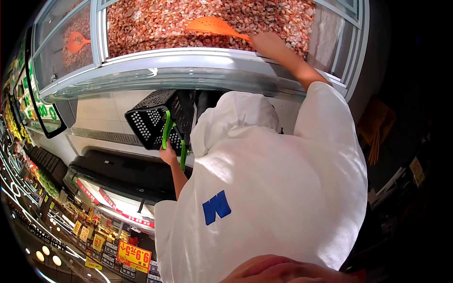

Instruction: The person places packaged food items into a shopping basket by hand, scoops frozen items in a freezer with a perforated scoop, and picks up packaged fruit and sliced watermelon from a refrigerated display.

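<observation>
Presently, the right hand (267,44), at upper right of centre, grips the orange scoop (214,26); its long axis runs leftward from the fingers, over shrimp-like pieces (155,30). Left of centre, the left hand (168,154) grasps the green handle (167,127) of the black basket (154,104). The display-case rim (188,59) stands between scoop and basket.

1. Pale floor tiles (96,111), left of center, border a perforated strip (104,136).
2. Yellow price signs (134,255) crowd the lower left.
3. Round lamps (46,250) glow there; strip lights (15,190) streak the left edge.
</observation>
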The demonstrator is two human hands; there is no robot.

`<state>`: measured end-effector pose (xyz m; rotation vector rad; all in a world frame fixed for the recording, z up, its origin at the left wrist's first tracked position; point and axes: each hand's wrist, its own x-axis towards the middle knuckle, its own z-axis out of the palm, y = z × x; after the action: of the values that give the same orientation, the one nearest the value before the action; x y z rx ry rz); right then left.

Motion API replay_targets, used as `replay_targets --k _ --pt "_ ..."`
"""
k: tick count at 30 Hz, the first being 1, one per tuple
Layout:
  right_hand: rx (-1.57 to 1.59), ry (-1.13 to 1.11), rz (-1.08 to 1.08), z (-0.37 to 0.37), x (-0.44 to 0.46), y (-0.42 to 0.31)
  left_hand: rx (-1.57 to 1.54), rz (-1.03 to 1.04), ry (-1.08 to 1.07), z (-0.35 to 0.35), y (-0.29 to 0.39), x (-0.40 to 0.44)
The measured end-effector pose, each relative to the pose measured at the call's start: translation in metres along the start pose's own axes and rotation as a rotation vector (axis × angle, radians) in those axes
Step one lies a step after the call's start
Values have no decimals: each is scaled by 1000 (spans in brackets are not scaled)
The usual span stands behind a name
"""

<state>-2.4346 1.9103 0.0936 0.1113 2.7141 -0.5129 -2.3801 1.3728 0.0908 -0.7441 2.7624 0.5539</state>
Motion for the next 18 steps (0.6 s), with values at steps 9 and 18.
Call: replay_targets --k 9,18 --pt "43 -140 22 -15 12 14 -15 7 -2 0 1 -1" --pt "488 -91 47 23 6 54 8 18 4 3 -10 5"
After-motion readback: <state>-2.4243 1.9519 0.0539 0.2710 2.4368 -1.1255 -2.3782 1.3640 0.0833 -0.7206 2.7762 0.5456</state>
